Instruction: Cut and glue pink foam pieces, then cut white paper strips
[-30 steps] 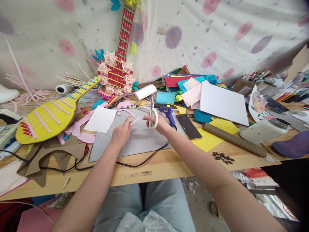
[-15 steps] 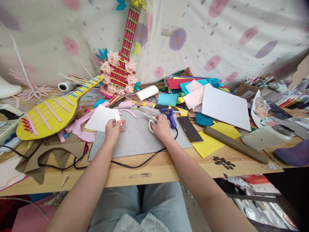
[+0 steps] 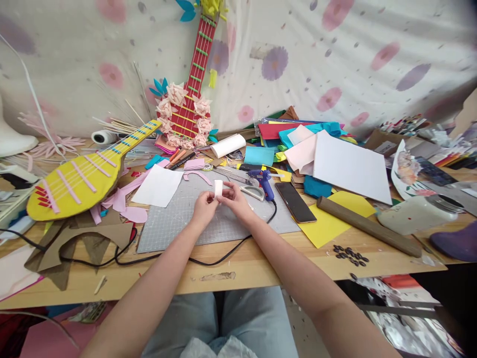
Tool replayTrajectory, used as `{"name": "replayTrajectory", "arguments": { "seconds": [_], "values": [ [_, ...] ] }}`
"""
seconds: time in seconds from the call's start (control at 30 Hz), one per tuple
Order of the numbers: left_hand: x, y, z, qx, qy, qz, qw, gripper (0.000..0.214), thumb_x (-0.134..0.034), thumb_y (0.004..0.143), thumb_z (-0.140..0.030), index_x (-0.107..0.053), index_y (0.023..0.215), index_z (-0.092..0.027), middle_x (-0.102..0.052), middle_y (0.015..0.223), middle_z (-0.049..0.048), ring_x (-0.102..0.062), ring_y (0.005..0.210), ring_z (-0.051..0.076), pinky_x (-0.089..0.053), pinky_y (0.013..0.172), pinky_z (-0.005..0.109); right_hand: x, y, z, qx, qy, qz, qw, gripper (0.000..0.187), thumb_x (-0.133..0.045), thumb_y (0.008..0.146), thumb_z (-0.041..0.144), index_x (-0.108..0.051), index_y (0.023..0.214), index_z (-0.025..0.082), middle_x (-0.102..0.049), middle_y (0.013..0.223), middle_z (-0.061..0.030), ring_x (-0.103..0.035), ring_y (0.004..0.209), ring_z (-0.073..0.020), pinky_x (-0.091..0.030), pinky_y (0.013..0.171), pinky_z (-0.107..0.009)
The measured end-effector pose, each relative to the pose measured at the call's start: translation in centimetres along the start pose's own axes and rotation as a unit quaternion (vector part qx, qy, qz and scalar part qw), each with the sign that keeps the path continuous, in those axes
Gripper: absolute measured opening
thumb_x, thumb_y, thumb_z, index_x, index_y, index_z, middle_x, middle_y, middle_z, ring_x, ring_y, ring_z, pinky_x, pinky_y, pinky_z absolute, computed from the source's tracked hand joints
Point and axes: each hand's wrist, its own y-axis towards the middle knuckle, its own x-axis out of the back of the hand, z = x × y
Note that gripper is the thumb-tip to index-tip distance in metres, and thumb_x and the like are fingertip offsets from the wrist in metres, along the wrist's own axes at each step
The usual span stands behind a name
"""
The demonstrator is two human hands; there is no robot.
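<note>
A small strip of white paper [image 3: 218,188] stands between my two hands, over the grey cutting mat [image 3: 167,228]. My left hand [image 3: 204,206] pinches it from the left and below. On its other side, the fingers of my right hand [image 3: 234,201] are closed on the same strip. Just right of my right hand lie the white-handled scissors [image 3: 253,192]. A blue glue gun [image 3: 264,181] rests beyond them, its black cord running across the mat's front. Left of my hands, a larger sheet of white paper [image 3: 158,185] overlaps the mat's corner.
A yellow paper lute [image 3: 74,186] lies at left; a red paper guitar [image 3: 190,99] leans against the back curtain. A phone [image 3: 295,202], a brown tube [image 3: 367,226], a jar [image 3: 417,214] and dark beads [image 3: 350,255] lie at right. Cardboard scraps [image 3: 82,238] sit at front left.
My right hand has let go of the scissors and moved left to the paper strip. My left hand has carried the strip right, to the middle of the mat.
</note>
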Motion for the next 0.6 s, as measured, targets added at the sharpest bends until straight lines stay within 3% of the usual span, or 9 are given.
{"name": "replayTrajectory", "arguments": {
  "seconds": [0.17, 0.27, 0.33, 0.4, 0.47, 0.53, 0.6],
  "values": [
    [-0.2, -0.2, -0.1, 0.035, -0.012, 0.058, 0.998, 0.020, -0.061, 0.065, -0.035, -0.057, 0.062, -0.015, -0.054, 0.058, -0.0009, -0.045, 0.054, 0.011, -0.035, 0.055, 0.024, -0.1, -0.1, -0.5, -0.020, 0.107, -0.035, 0.993, 0.048, -0.070, 0.059, 0.027, -0.043, 0.099, 0.021, -0.057, 0.071, 0.0045, -0.055, 0.063, -0.0099, -0.042, 0.066, -0.026],
    [0.0, -0.2, 0.2, -0.006, 0.042, 0.065, 0.997, 0.020, -0.061, 0.067, -0.035, -0.060, 0.069, -0.016, -0.057, 0.067, 0.0010, -0.049, 0.058, 0.012, -0.039, 0.057, 0.025, 0.2, -0.1, -0.2, -0.006, 0.100, -0.093, 0.991, 0.046, -0.071, 0.055, 0.023, -0.044, 0.093, 0.020, -0.054, 0.063, 0.0075, -0.052, 0.058, -0.0084, -0.041, 0.061, -0.024],
    [0.1, -0.3, 0.1, -0.072, 0.107, 0.061, 0.990, 0.021, -0.061, 0.069, -0.033, -0.061, 0.081, -0.016, -0.061, 0.083, 0.0046, -0.055, 0.072, 0.015, -0.044, 0.066, 0.028, 0.5, -0.1, 0.0, 0.015, 0.092, -0.134, 0.987, 0.043, -0.070, 0.056, 0.022, -0.044, 0.091, 0.020, -0.055, 0.063, 0.0074, -0.053, 0.059, -0.0085, -0.041, 0.061, -0.024],
    [-0.2, -0.3, -0.1, -0.160, 0.194, 0.075, 0.965, 0.027, -0.058, 0.073, -0.032, -0.060, 0.095, -0.017, -0.059, 0.105, 0.0092, -0.055, 0.096, 0.020, -0.044, 0.083, 0.034, 0.9, 0.0, 0.1, 0.037, 0.093, -0.179, 0.979, 0.041, -0.067, 0.059, 0.022, -0.042, 0.092, 0.021, -0.057, 0.065, 0.0065, -0.054, 0.061, -0.0090, -0.042, 0.062, -0.024],
    [-0.8, -0.4, -0.4, -0.230, 0.286, 0.128, 0.921, 0.035, -0.052, 0.079, -0.032, -0.055, 0.109, -0.015, -0.049, 0.126, 0.0126, -0.043, 0.119, 0.023, -0.034, 0.099, 0.039, 1.3, 0.2, 0.0, 0.045, 0.099, -0.222, 0.969, 0.040, -0.066, 0.060, 0.022, -0.041, 0.092, 0.021, -0.058, 0.067, 0.0059, -0.055, 0.062, -0.0092, -0.043, 0.063, -0.024],
    [-1.5, -0.4, -0.5, -0.248, 0.361, 0.191, 0.878, 0.045, -0.047, 0.081, -0.038, -0.048, 0.119, -0.013, -0.038, 0.138, 0.0149, -0.029, 0.130, 0.025, -0.025, 0.106, 0.042, 1.6, 0.3, -0.2, 0.043, 0.098, -0.250, 0.962, 0.040, -0.064, 0.060, 0.022, -0.039, 0.091, 0.021, -0.058, 0.067, 0.0059, -0.055, 0.060, -0.0091, -0.043, 0.061, -0.024],
    [-2.1, -0.2, -0.4, -0.230, 0.409, 0.221, 0.855, 0.055, -0.043, 0.082, -0.045, -0.044, 0.124, -0.009, -0.033, 0.141, 0.0177, -0.024, 0.133, 0.026, -0.019, 0.108, 0.043, 1.8, 0.3, -0.5, 0.040, 0.091, -0.263, 0.960, 0.039, -0.063, 0.061, 0.023, -0.038, 0.091, 0.022, -0.056, 0.067, 0.0062, -0.054, 0.059, -0.0091, -0.043, 0.059, -0.024]
  ]
}}
